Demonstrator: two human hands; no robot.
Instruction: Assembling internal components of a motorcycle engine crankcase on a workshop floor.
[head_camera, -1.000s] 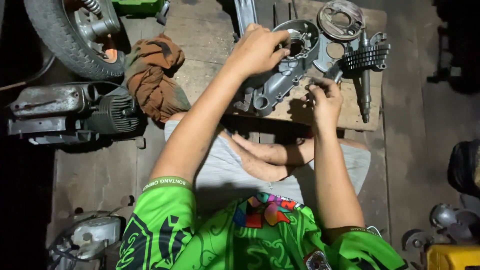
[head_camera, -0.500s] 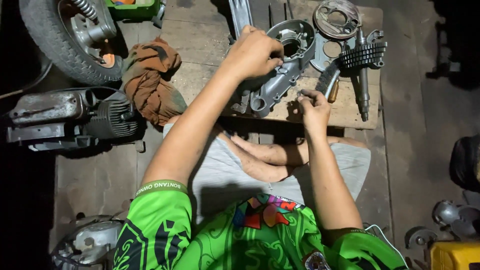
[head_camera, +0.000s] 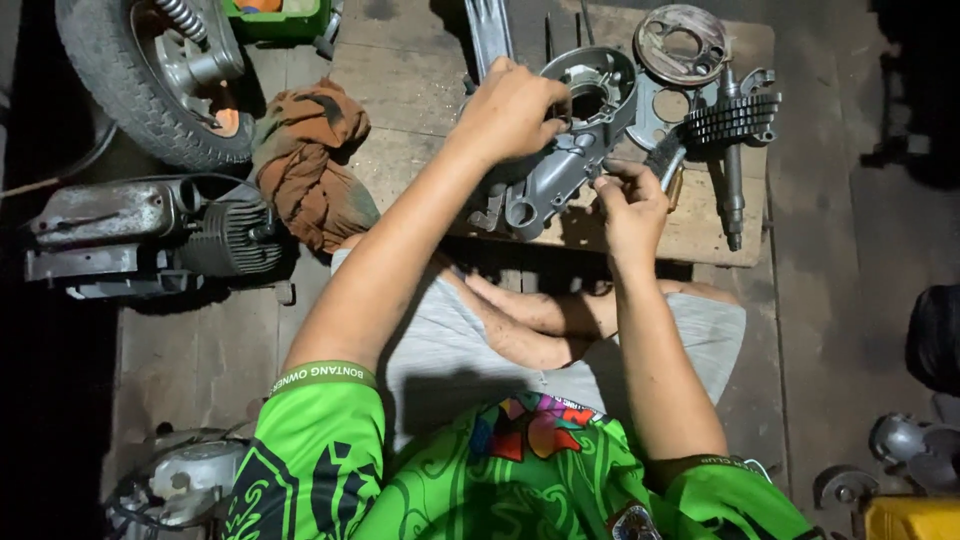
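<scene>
Grey cast-metal engine casing (head_camera: 575, 140) lies on the wooden board (head_camera: 700, 225), near its front edge, with the left hand (head_camera: 510, 110) clamped over the casing's rim. The right hand (head_camera: 630, 200) pinches a small part at the casing's lower edge; what it is, I cannot tell. A finned cylinder shaft (head_camera: 733, 130) crowds the right, a brown rag (head_camera: 305, 160) lies left, and a green crate (head_camera: 275, 15) sits top left.

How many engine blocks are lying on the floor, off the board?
2: one finned engine on the left beside the brown rag, another engine at bottom left, partly cut off. More may be hidden.

A dim, worn plank floor (head_camera: 200, 340) carries a low wooden board (head_camera: 700, 225), edges in darkness.
</scene>
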